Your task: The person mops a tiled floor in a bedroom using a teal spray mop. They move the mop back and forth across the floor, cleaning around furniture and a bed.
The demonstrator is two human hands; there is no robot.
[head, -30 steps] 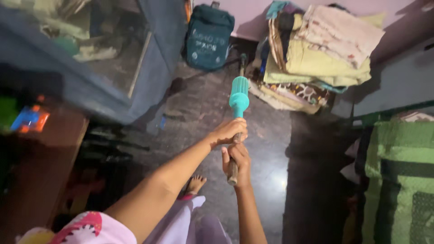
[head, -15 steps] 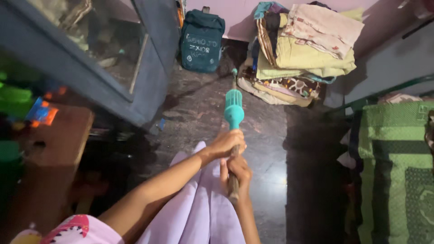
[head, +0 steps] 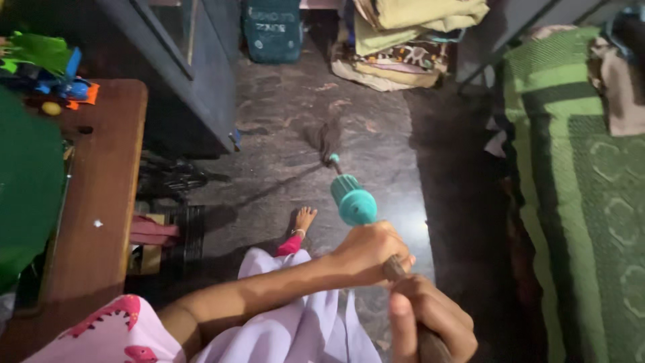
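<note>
both hands clenched on the mop handle [head: 396, 272]: left hand [head: 368, 252] just under the teal collar [head: 353, 199], right hand [head: 430, 319] lower. mop head [head: 327, 136] sits on the dark floor [head: 282, 134] ahead. press it flat, stroke away from your foot [head: 304, 219].

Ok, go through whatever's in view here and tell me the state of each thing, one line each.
Left hand: closed around the mop handle, just behind the teal collar.
Right hand: gripping the handle lower down.
Mop: tilted, its dark head resting on the floor.
Teal backpack: upright on the floor.
Folded clothes: stacked in a pile.
Green bedspread: spread flat.
</note>
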